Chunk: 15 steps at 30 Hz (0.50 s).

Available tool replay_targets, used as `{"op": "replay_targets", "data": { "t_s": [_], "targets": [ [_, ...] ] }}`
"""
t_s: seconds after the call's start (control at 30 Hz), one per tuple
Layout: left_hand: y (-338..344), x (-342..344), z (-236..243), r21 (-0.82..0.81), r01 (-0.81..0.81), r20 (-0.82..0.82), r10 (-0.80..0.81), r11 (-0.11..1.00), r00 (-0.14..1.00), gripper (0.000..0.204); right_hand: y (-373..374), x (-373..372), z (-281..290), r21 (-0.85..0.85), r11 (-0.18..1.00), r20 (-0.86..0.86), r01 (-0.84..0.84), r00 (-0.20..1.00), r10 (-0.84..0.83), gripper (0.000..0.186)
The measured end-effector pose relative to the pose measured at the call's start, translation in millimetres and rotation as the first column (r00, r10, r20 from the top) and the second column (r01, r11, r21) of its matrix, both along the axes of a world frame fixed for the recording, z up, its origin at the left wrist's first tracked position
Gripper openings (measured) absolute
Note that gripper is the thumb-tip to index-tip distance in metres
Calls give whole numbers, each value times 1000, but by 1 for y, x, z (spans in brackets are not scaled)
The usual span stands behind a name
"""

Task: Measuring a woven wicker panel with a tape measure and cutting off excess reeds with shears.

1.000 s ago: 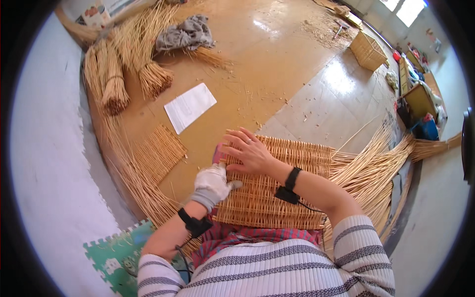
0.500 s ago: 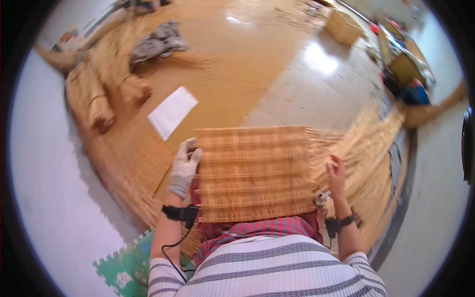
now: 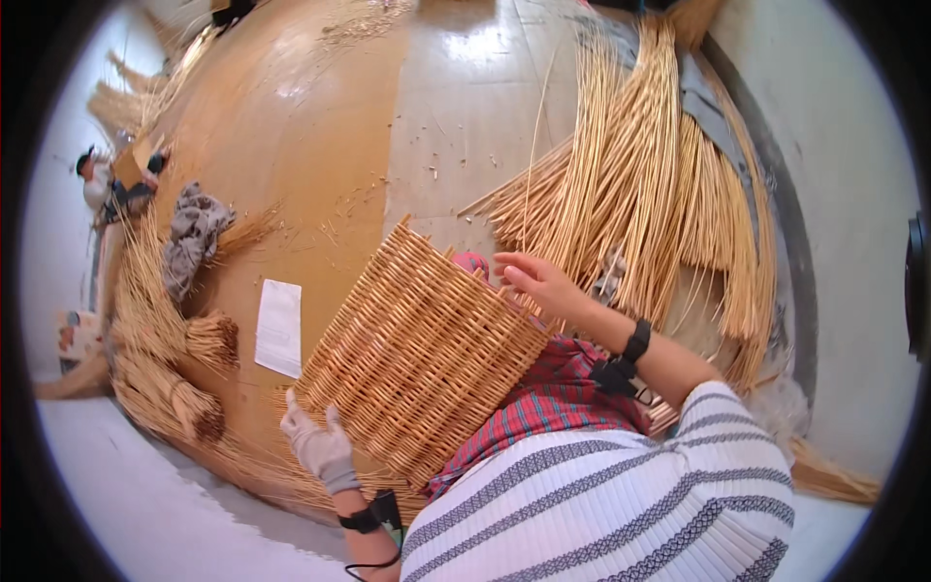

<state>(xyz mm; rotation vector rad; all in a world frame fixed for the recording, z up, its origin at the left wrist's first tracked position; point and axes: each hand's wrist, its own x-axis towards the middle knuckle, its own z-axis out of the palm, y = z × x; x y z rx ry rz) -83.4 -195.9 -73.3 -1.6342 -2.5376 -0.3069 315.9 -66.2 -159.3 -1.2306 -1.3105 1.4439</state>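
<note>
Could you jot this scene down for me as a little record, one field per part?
Left hand: in a pale glove, at the left corner of the woven panel; grip unclear
Right hand: bare, by the panel's upper right edge
Panel: slantwise in view, partly covering red plaid cloth
Right side: loose pale stalks, spread out
Left side: white sheet, grey cloth, stalk bundles
Far left: another person

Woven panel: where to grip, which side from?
Probably the lower-left edge of the woven panel, coming from the left, by the gloved left hand: thumb on top, fingers beneath. It's a broad, flat sheet lying aslant, and that edge seems to extend past the red plaid cloth. The upper-right edge looks worse: rod ends stick out near the right hand.
</note>
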Motion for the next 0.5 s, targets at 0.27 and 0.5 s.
{"op": "replay_targets", "data": {
  "t_s": [0.27, 0.5],
  "targets": [
    [105, 162, 13, -4, 932, 91, -928, 362, 361, 68, -46, 17, 19, 117, 954, 447, -277, 872, 198, 56],
    [134, 195, -29, -69, 983, 81, -981, 172, 177, 72, -48, 37, 6, -56, 989, 308, -136, 940, 147, 47]
  ]
}}
